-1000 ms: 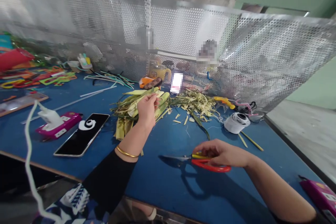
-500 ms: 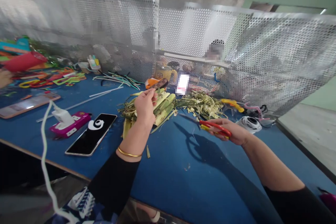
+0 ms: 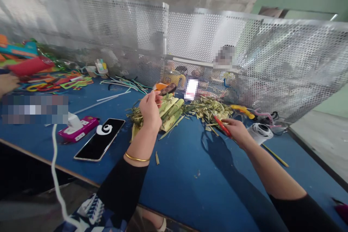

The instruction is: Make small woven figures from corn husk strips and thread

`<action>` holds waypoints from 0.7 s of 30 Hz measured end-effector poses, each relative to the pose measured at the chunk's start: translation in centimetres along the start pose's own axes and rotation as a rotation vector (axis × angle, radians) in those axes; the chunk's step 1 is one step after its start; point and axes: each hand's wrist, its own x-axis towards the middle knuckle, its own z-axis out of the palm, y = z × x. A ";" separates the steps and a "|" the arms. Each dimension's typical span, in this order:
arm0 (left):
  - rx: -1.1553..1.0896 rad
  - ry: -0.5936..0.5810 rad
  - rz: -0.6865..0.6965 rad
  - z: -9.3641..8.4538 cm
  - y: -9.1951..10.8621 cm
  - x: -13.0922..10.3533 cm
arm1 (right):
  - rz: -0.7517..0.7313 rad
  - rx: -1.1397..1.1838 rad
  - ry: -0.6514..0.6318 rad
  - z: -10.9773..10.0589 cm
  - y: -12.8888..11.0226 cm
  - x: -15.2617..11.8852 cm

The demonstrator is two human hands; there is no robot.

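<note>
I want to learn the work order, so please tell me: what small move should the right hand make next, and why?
Perhaps lay the scissors down: the right hand holds them by the scraps, apart from the husks, where the left hand is.

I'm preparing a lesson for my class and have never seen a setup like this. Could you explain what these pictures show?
There's no machine here: a person works with two bare hands, and every picture comes from one camera worn on the head, looking forward and down. The right hand holds red-handled scissors beside a pile of scraps. The left hand is at a bundle of green leaves, fingertips together; whether they pinch anything is too small to tell. On the blue table also lie a phone, a purple power strip and a white spool. At the far left, another person's hand shows near a red roll.
</note>
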 end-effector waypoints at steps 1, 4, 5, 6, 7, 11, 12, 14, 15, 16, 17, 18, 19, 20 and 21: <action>0.056 -0.035 0.025 0.0 -0.2 0.1 | -0.019 -0.075 0.013 0.0 0.2 -0.8; 0.344 -0.254 0.118 0.0 -1.2 0.1 | -0.160 -0.556 0.033 1.3 0.6 -3.5; 0.492 -0.353 0.171 -0.1 -1.7 0.0 | -0.207 -0.712 0.027 1.9 0.6 -4.3; 0.653 -0.414 0.229 -0.2 -2.2 0.0 | -0.252 -0.835 0.033 2.5 0.6 -5.0; 0.794 -0.425 0.279 -0.2 -2.7 0.0 | -0.307 -0.933 0.052 2.9 0.6 -5.6; 1.186 -0.418 0.394 -0.5 -4.1 0.1 | -0.528 -1.105 0.177 3.4 0.1 -7.3; 1.221 -0.402 0.404 -0.5 -4.3 0.2 | -0.564 -1.094 0.193 3.4 -0.1 -7.6; 1.269 -0.368 0.417 -0.7 -4.5 0.6 | -0.639 -1.047 0.178 3.4 -0.4 -8.2; 1.301 -0.357 0.425 -0.7 -4.6 0.7 | -0.688 -1.027 0.154 3.5 -0.5 -8.5; 1.334 -0.350 0.434 -0.8 -4.7 0.8 | -0.741 -1.015 0.126 3.7 -0.5 -8.7; 1.364 -0.346 0.442 -0.9 -4.8 1.0 | -0.793 -1.011 0.097 3.8 -0.6 -8.9; 1.392 -0.345 0.451 -0.9 -4.9 1.0 | -0.837 -1.013 0.068 4.0 -0.6 -9.1; 1.419 -0.345 0.460 -1.0 -5.0 1.1 | -0.870 -1.017 0.042 4.1 -0.5 -9.1; 1.442 -0.346 0.467 -1.1 -5.1 1.2 | -0.894 -1.021 0.019 4.2 -0.5 -9.1; 1.462 -0.347 0.473 -1.1 -5.3 1.2 | -0.910 -1.024 -0.001 4.2 -0.4 -9.1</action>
